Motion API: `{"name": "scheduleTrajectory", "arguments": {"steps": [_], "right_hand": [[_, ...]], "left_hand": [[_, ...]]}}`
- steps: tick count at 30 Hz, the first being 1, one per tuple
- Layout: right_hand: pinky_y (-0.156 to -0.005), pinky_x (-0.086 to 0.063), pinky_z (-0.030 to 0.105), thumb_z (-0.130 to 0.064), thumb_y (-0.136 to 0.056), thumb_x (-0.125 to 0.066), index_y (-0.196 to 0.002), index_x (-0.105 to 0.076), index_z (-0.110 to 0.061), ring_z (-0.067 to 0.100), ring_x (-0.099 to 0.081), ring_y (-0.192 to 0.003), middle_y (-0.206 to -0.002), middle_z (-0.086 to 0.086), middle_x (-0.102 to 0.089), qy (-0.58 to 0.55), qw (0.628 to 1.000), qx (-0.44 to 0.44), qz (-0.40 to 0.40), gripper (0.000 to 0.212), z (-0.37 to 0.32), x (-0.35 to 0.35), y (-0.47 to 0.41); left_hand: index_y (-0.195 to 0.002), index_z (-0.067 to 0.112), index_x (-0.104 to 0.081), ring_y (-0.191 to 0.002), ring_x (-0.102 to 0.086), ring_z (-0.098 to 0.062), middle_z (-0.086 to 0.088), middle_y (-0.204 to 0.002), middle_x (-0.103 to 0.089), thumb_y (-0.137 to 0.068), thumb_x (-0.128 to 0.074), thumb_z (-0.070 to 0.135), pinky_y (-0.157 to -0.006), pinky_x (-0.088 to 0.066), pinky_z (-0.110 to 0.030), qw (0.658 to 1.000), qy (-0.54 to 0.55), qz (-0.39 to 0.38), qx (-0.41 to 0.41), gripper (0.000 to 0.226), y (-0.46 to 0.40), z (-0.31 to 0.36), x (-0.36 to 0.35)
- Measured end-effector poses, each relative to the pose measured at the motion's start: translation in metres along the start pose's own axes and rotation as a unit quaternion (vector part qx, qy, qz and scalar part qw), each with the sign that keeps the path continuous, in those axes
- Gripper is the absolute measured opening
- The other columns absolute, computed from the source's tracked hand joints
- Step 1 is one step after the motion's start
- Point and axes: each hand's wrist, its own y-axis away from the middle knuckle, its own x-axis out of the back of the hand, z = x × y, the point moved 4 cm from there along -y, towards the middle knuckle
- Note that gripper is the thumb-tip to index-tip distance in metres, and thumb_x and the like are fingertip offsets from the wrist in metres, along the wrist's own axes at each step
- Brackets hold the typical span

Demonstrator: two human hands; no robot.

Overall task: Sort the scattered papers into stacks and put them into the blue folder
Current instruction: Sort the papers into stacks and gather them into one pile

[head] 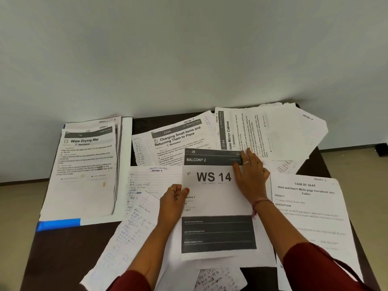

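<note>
Dark brown bench (69,248) against a plain pale wall carries our whole job, and we judge it barely under way. At ten o'clock one stack (86,164), headed "Wipe Drying Mat", looks squared up and lies on what seems to be the blue folder (59,224), of which only a blue strip shows at eight o'clock.

Everything else is loose: the "Charging Small Items" sheet (178,141) at twelve, a fanned heap (273,133) at one o'clock, the "Task ID" page (306,206) at three, handwritten notes (138,206) toward seven.

At centre we are working the "WS 14" sheet (216,217). Our left hand (174,199) pinches its left edge between thumb and fingers; our right hand (249,175) lies flat on its upper right corner, fingers together and extended, reaching onto the dark "Balcony 2" page (210,157).

Most sorting, and all filing beyond that first pile, remains.
</note>
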Motion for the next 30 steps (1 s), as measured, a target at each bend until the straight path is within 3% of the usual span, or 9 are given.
{"name": "scheduleTrajectory", "arguments": {"steps": [4, 13, 17, 22, 30], "right_hand": [[-0.104, -0.028, 0.054, -0.031, -0.092, -0.06, -0.137, -0.048, -0.011, 0.03, -0.042, -0.131, -0.144, 0.011, -0.045, -0.061, 0.998, -0.009, 0.033, 0.05, -0.009, 0.007, 0.038], [-0.097, -0.036, 0.057, -0.034, -0.089, -0.061, -0.132, -0.052, -0.014, 0.031, -0.048, -0.124, -0.138, 0.01, -0.05, -0.05, 0.997, -0.051, 0.016, 0.048, 0.017, 0.001, 0.117], [-0.096, -0.037, 0.054, -0.033, -0.09, -0.061, -0.13, -0.055, -0.014, 0.03, -0.05, -0.122, -0.136, 0.009, -0.052, -0.024, 0.998, -0.056, 0.015, 0.045, 0.023, 0.005, 0.133], [-0.092, -0.039, 0.053, -0.026, -0.086, -0.068, -0.125, -0.059, -0.013, 0.03, -0.054, -0.116, -0.13, 0.01, -0.055, -0.026, 0.998, -0.058, 0.029, 0.042, 0.025, 0.011, 0.148], [-0.09, -0.041, 0.05, -0.025, -0.087, -0.067, -0.123, -0.06, -0.012, 0.028, -0.058, -0.109, -0.12, 0.009, -0.061, -0.051, 0.996, -0.062, 0.029, 0.038, 0.028, 0.016, 0.164]], "left_hand": [[-0.091, 0.016, -0.062, -0.087, -0.069, -0.018, -0.002, -0.092, -0.071, -0.093, -0.061, 0.028, -0.085, -0.056, -0.04, 1.0, 0.0, -0.006, 0.011, 0.012, 0.015, -0.011, 0.001], [-0.09, 0.008, -0.061, -0.082, -0.069, -0.024, -0.01, -0.088, -0.072, -0.094, -0.06, 0.028, -0.081, -0.056, -0.046, 0.998, -0.013, -0.002, 0.06, 0.02, 0.062, -0.049, 0.007], [-0.091, 0.009, -0.062, -0.081, -0.07, -0.021, -0.007, -0.087, -0.072, -0.094, -0.059, 0.026, -0.079, -0.057, -0.041, 0.998, -0.015, -0.004, 0.058, 0.018, 0.074, -0.055, 0.008], [-0.089, 0.007, -0.062, -0.078, -0.07, -0.02, -0.008, -0.085, -0.072, -0.095, -0.059, 0.024, -0.059, -0.052, -0.019, 0.998, -0.028, 0.003, 0.05, 0.018, 0.087, -0.058, 0.011], [-0.09, 0.001, -0.06, -0.076, -0.071, -0.021, -0.008, -0.084, -0.073, -0.096, -0.057, 0.023, -0.063, -0.056, -0.028, 0.997, 0.028, 0.003, 0.069, 0.024, 0.102, -0.061, 0.005]]}}
